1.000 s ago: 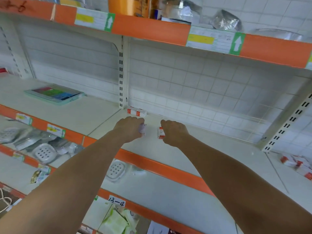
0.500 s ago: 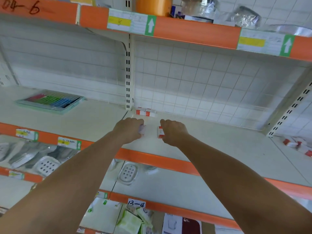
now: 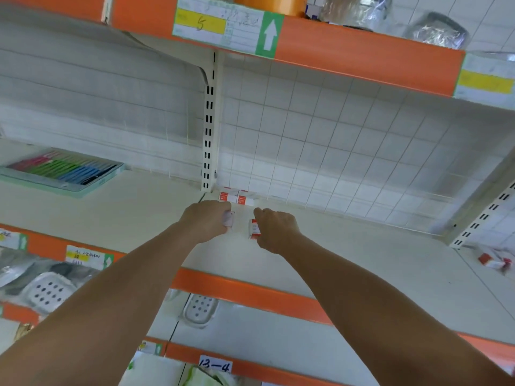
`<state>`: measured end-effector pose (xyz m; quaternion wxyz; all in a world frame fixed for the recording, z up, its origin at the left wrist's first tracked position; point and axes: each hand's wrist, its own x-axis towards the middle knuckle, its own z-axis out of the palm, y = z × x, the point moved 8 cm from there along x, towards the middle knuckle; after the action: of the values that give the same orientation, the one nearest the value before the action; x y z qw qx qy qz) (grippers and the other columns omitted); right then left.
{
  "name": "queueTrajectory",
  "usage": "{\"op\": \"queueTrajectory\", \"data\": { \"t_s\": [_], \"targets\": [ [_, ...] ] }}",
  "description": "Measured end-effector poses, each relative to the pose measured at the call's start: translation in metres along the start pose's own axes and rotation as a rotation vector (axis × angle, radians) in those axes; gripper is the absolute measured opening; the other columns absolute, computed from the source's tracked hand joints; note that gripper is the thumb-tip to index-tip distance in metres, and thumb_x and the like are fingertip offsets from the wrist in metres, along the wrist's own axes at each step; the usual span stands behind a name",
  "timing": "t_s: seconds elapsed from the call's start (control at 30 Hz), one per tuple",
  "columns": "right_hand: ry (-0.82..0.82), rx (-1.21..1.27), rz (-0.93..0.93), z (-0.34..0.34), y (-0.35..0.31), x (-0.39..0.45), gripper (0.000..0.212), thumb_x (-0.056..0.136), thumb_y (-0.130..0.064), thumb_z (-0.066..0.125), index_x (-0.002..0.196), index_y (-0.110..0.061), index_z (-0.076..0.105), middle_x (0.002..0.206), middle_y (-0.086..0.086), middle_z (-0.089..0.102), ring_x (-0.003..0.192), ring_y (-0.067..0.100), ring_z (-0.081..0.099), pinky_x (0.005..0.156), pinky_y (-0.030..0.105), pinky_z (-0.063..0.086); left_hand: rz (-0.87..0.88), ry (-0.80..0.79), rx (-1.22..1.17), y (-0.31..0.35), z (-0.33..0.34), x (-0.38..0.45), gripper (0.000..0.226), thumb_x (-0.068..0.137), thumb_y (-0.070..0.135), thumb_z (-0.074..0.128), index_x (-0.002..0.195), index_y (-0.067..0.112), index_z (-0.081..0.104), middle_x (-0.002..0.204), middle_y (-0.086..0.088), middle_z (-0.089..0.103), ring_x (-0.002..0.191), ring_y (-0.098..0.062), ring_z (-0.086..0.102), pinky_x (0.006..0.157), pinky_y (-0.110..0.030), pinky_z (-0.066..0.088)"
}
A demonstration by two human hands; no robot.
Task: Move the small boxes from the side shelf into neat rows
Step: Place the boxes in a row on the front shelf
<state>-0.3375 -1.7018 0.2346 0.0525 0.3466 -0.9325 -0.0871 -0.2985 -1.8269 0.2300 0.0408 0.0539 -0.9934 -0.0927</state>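
Currently: two small red-and-white boxes (image 3: 237, 196) side by side at the back of the cream shelf (image 3: 362, 254), against the tiled wall. Left hand (image 3: 206, 220) curled round a pale box (image 3: 229, 219); right hand (image 3: 274, 228) gripping a red-and-white box (image 3: 254, 229). More boxes (image 3: 494, 261) lie loose far right. Tray of coloured items (image 3: 62, 171) far left.

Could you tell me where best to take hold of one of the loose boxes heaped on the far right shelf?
Probably pinch a loose box across its two long sides, coming from above and the front. The heap lies jumbled on the shelf, so the top faces are the ones exposed; blur hides finer detail.
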Motion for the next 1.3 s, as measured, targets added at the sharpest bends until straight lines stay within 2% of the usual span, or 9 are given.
{"op": "queueTrajectory", "data": {
  "t_s": [0.07,0.13,0.37,0.57,0.77,0.93,1.13,1.3],
  "targets": [
    [-0.010,0.008,-0.006,0.003,0.002,0.011,0.043,0.088,-0.020,0.059,0.126,-0.014,0.041,0.110,0.003,0.057,0.095,0.025,0.062,0.067,0.030,0.041,-0.011,-0.005,-0.021,-0.003,0.003,0.009,0.028,0.087,0.022,0.058,0.113,0.014,0.054,0.105,-0.002,0.059,0.086,-0.020,0.050,0.061,-0.028,0.033],
    [-0.017,0.025,-0.009,0.007,0.004,0.022,0.044,0.088,-0.020,0.059,0.127,-0.014,0.041,0.112,0.003,0.057,0.096,0.025,0.061,0.067,0.030,0.041,-0.031,-0.012,-0.020,-0.008,0.007,0.016,0.029,0.087,0.022,0.058,0.114,0.016,0.053,0.108,-0.002,0.058,0.091,-0.021,0.054,0.061,-0.027,0.033],
    [-0.023,0.180,0.042,0.022,0.010,0.049,0.039,0.089,-0.018,0.059,0.125,-0.014,0.044,0.114,0.004,0.057,0.096,0.024,0.061,0.075,0.031,0.050,-0.049,-0.039,-0.088,-0.016,0.018,0.038,0.031,0.088,0.017,0.057,0.118,0.013,0.053,0.102,-0.003,0.050,0.086,-0.019,0.048,0.069,-0.029,0.039],
    [0.012,0.278,0.078,0.032,0.008,0.069,0.038,0.091,-0.020,0.057,0.127,-0.016,0.045,0.113,0.004,0.058,0.097,0.024,0.061,0.081,0.036,0.054,-0.031,-0.038,-0.089,-0.026,0.027,0.056,0.026,0.086,0.015,0.055,0.112,0.011,0.055,0.093,0.002,0.045,0.087,-0.018,0.047,0.061,-0.025,0.033],
    [0.021,0.309,0.114,0.043,0.008,0.088,0.036,0.093,-0.017,0.054,0.128,-0.014,0.047,0.118,0.007,0.055,0.104,0.027,0.058,0.084,0.037,0.052,-0.041,-0.067,-0.076,-0.039,0.043,0.078,0.032,0.091,0.020,0.051,0.123,0.016,0.053,0.116,-0.004,0.051,0.106,-0.022,0.053,0.080,-0.031,0.046],
    [0.033,0.317,0.155,0.052,0.005,0.099,0.035,0.094,-0.012,0.052,0.129,-0.010,0.048,0.125,0.007,0.048,0.109,0.027,0.054,0.084,0.037,0.049,-0.018,-0.028,-0.121,-0.040,0.049,0.097,0.051,0.092,0.019,0.052,0.142,0.027,0.042,0.137,-0.001,0.043,0.122,-0.024,0.047,0.095,-0.033,0.044],
    [0.028,0.337,0.215,0.055,0.008,0.108,0.030,0.094,-0.010,0.049,0.124,-0.009,0.051,0.122,0.007,0.046,0.106,0.028,0.055,0.081,0.037,0.048,0.003,0.001,-0.113,-0.044,0.050,0.113,0.048,0.090,0.017,0.056,0.136,0.013,0.040,0.131,-0.005,0.038,0.108,-0.025,0.054,0.088,-0.033,0.048],
    [0.042,0.346,0.227,0.053,0.009,0.111,0.030,0.095,-0.010,0.050,0.125,-0.010,0.046,0.121,0.007,0.045,0.101,0.029,0.057,0.073,0.034,0.042,0.017,0.026,-0.145,-0.047,0.047,0.117,0.048,0.088,0.017,0.059,0.129,0.010,0.036,0.124,-0.007,0.039,0.099,-0.025,0.057,0.082,-0.035,0.051]
  ]
}}
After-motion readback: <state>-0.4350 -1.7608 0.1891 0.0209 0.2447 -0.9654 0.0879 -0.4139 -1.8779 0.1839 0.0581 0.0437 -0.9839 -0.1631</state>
